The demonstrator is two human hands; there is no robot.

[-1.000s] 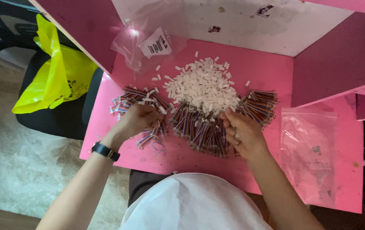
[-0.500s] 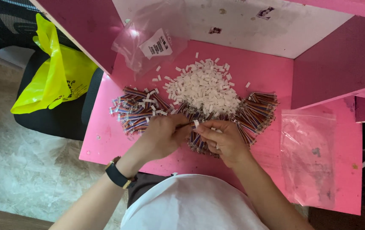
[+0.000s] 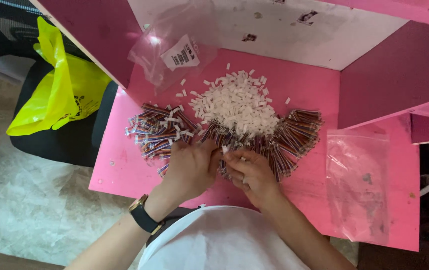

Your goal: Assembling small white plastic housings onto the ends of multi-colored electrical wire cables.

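Nearby, connector pile [image 3: 237,107] and wire bundles [image 3: 294,137] crowd fingers [image 3: 224,155] pinching a connector [image 3: 225,149].

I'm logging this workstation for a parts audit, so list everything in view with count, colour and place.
small connector housings: a heap, too many to count, white, middle of the table
wire bundles: many, multicoloured, fanned around the near side of the heap
finished wires with white ends: a pile, multicoloured, left of the heap
table: one, pink
labelled bag: one, clear, far left of the table
empty bag: one, clear, right side of the table
plastic bag: one, yellow, on the black chair left of the table
watch: one, black, left wrist
left hand: at the wires, fingertips meeting the right hand on a small white piece
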